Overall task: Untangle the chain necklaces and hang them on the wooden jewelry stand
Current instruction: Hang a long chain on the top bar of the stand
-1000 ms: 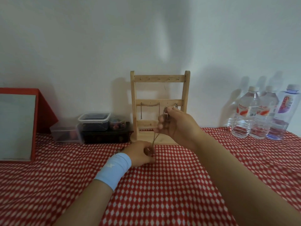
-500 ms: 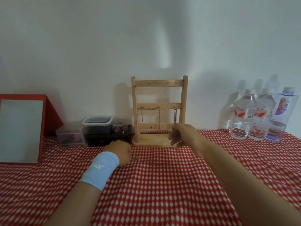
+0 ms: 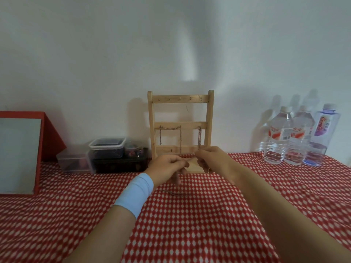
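Note:
The wooden jewelry stand rises against the wall at mid-table. From its middle bar hang two chain necklaces: one draped between two hooks on the left, another hanging straight down on the right. My left hand, above a light blue wristband, and my right hand meet in front of the stand's base, fingers pinched together on a thin chain. A loop of that chain trails on the cloth just below my left hand. The pinched part is hidden by my fingers.
A red-and-white checked cloth covers the table. Stacked plastic containers sit left of the stand. A red-framed board leans at the far left. Three water bottles stand at the back right.
My left hand has risen off the cloth and moved right to meet my right hand in front of the stand. The loose chain has come up with them, a loop still trailing on the cloth.

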Tool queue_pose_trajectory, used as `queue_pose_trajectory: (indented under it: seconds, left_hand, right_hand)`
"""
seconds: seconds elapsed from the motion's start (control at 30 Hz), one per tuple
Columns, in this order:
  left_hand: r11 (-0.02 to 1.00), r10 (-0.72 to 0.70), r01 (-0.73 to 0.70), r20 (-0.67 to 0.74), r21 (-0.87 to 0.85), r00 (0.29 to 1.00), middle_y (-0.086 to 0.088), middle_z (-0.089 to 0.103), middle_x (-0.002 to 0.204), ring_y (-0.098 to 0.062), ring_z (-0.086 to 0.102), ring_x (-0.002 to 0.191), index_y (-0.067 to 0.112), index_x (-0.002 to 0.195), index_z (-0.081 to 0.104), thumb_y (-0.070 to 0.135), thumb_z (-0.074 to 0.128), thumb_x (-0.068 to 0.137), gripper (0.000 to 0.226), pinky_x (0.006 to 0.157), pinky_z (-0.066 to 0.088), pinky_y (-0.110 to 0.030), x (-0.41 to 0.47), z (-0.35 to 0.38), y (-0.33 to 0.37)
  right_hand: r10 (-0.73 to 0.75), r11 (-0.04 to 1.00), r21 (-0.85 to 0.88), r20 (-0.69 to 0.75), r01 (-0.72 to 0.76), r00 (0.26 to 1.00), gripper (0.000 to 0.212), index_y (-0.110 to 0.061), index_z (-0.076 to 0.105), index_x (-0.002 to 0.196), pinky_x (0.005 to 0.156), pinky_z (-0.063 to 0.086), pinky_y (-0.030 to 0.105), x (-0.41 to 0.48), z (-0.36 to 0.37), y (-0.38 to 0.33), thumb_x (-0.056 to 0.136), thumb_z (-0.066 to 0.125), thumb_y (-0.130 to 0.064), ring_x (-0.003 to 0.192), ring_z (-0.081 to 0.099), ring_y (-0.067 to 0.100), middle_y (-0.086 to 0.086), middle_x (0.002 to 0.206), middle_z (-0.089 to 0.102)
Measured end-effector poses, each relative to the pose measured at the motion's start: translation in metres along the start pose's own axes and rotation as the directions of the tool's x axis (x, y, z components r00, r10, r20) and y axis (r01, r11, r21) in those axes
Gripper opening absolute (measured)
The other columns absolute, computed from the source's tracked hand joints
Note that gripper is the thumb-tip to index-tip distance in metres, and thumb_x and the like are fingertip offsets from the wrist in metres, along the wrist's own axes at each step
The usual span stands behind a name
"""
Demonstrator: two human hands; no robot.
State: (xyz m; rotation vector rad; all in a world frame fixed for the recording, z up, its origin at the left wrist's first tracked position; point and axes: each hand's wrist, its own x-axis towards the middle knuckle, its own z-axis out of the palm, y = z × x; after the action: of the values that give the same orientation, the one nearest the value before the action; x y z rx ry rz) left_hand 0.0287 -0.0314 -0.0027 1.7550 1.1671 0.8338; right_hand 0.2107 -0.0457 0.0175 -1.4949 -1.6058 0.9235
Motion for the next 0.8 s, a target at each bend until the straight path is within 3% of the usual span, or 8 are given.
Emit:
queue_pose_trajectory:
  seconds: [0.07, 0.2, 0.3, 0.43, 0.53, 0.63, 0.73, 0.8]
  left_hand:
    - [0.995, -0.021, 0.019, 0.017, 0.102, 1.0, -0.001, 0.076, 0.077, -0.018, 0.063, 0.05, 0.009, 0.093, 0.073, 0.021, 0.056, 0.096, 0.02, 0.057, 0.055, -0.025, 0.0, -0.01, -0.001]
    - [0.901, -0.053, 0.015, 0.074, 0.433, 0.996, 0.0, 0.066, 0.065, -0.017, 0.055, 0.046, 0.006, 0.07, 0.065, 0.025, 0.056, 0.091, 0.029, 0.054, 0.056, -0.031, 0.005, -0.029, -0.006]
    - [0.928, -0.071, 0.037, 0.081, 0.371, 0.994, -0.001, 0.058, 0.062, -0.017, 0.053, 0.049, 0.011, 0.065, 0.061, 0.032, 0.058, 0.093, 0.035, 0.052, 0.049, -0.026, 0.006, -0.04, -0.009]
    - [0.929, -0.039, -0.003, 0.106, 0.37, 0.994, 0.009, 0.07, 0.071, -0.021, 0.057, 0.055, 0.013, 0.089, 0.074, 0.032, 0.064, 0.091, 0.022, 0.058, 0.052, -0.025, 0.004, -0.041, -0.009]
    - [0.928, 0.016, -0.059, 0.12, 0.367, 0.993, 0.005, 0.071, 0.073, -0.015, 0.053, 0.049, 0.016, 0.091, 0.07, 0.03, 0.06, 0.094, 0.017, 0.055, 0.05, -0.03, 0.006, -0.03, -0.007]
    - [0.918, 0.05, -0.088, 0.107, 0.387, 0.993, -0.006, 0.072, 0.081, -0.01, 0.054, 0.046, 0.018, 0.092, 0.064, 0.027, 0.051, 0.099, 0.018, 0.056, 0.049, -0.029, 0.008, -0.025, -0.001]
    - [0.906, 0.057, -0.101, 0.119, 0.411, 0.991, 0.003, 0.07, 0.075, -0.007, 0.054, 0.047, 0.019, 0.087, 0.061, 0.03, 0.047, 0.101, 0.024, 0.058, 0.05, -0.026, 0.006, -0.026, 0.006]
    - [0.901, 0.039, -0.088, 0.124, 0.424, 0.991, 0.009, 0.066, 0.063, -0.01, 0.054, 0.048, 0.017, 0.082, 0.061, 0.034, 0.046, 0.101, 0.03, 0.06, 0.05, -0.027, 0.003, -0.032, 0.008]
  right_hand:
    - [0.024, 0.999, -0.048, 0.004, -0.024, 1.0, 0.036, -0.01, 0.058, 0.071, 0.054, 0.039, 0.025, 0.002, -0.002, 0.007, 0.101, 0.052, -0.028, 0.054, 0.046, 0.012, 0.002, 0.063, 0.055]
    - [0.031, 0.982, -0.184, -0.031, -0.036, 0.999, 0.028, -0.009, 0.053, 0.073, 0.056, 0.039, 0.027, 0.004, -0.002, 0.017, 0.097, 0.052, -0.022, 0.06, 0.046, 0.018, 0.006, 0.065, 0.052]
    - [0.076, 0.919, -0.388, -0.005, -0.072, 0.997, 0.025, -0.012, 0.067, 0.084, 0.074, 0.052, 0.03, 0.005, 0.0, 0.021, 0.099, 0.054, -0.027, 0.072, 0.058, 0.016, 0.001, 0.079, 0.064]
    - [0.113, 0.733, -0.679, 0.08, -0.029, 0.99, 0.026, -0.019, 0.074, 0.116, 0.099, 0.052, 0.032, 0.004, 0.006, 0.02, 0.095, 0.062, -0.028, 0.102, 0.063, 0.016, -0.001, 0.116, 0.071]
    - [-0.035, 0.845, -0.52, 0.178, 0.125, 0.983, 0.026, -0.027, 0.075, 0.118, 0.107, 0.051, 0.037, 0.004, 0.019, 0.012, 0.095, 0.062, -0.027, 0.112, 0.064, 0.013, -0.003, 0.125, 0.072]
    - [-0.114, 0.944, -0.28, 0.225, 0.176, 0.968, 0.019, -0.028, 0.081, 0.106, 0.097, 0.057, 0.039, 0.007, 0.027, 0.003, 0.094, 0.068, -0.035, 0.1, 0.072, 0.02, -0.003, 0.103, 0.079]
    - [-0.177, 0.946, -0.244, 0.167, 0.215, 0.97, 0.011, -0.022, 0.083, 0.091, 0.073, 0.057, 0.023, 0.009, 0.023, 0.001, 0.093, 0.073, -0.025, 0.073, 0.071, 0.006, -0.003, 0.081, 0.079]
    - [-0.186, 0.96, -0.188, 0.139, 0.21, 0.973, 0.013, -0.019, 0.082, 0.087, 0.067, 0.053, 0.012, 0.008, 0.021, 0.001, 0.094, 0.071, -0.021, 0.067, 0.069, 0.001, -0.003, 0.077, 0.079]
